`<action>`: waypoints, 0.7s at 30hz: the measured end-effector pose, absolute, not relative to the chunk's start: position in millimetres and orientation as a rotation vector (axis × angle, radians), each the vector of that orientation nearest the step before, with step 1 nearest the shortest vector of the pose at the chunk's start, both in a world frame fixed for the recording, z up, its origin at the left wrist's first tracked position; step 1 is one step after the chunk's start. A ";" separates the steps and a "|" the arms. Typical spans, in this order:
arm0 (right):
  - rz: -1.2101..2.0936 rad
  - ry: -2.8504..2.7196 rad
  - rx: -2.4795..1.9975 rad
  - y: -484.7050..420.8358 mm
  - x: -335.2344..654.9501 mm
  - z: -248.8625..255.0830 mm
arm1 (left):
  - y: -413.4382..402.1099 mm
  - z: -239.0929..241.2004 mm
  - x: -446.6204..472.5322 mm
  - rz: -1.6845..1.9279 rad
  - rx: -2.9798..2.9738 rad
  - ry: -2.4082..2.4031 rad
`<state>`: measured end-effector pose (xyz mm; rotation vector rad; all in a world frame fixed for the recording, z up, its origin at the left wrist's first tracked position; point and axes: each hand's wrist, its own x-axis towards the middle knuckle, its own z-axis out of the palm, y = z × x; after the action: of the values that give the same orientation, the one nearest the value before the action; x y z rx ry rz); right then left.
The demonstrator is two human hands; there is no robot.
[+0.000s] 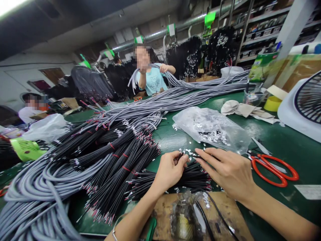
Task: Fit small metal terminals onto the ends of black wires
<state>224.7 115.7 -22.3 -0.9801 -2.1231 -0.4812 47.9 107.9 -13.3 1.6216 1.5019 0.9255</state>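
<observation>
Over a green table point(276, 140), the left hand point(168, 170) pinched a black wire point(181, 155) end; the right hand point(227, 169) lay open-fingered beside it, above a wire bundle point(193, 177), near red scissors point(273, 169).

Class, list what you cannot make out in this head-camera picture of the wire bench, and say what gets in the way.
- Head view: tip of the wire pinched in the left hand, covered by its fingers.
- Head view: right hand, underside hidden by its own back, grip unclear.
- Head view: silver bits in the plastic bag, too small, veiled by film.
- Head view: fan, cut off by the right edge.
</observation>
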 end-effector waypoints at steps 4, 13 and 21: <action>-0.503 -2.127 -0.967 114.8 224.1 -21.2 | 107.0 -14.1 47.6 0.934 1.622 1.490; -0.534 -2.151 -0.981 114.7 224.7 -22.0 | 107.1 -11.8 47.6 0.925 1.640 1.503; -0.590 -2.213 -0.907 117.0 225.3 -23.4 | 106.2 -16.7 48.9 0.924 1.738 1.533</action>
<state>225.3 117.0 -23.4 -0.9065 -2.2126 -0.5900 48.9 106.2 -16.7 1.7376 1.5332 0.9238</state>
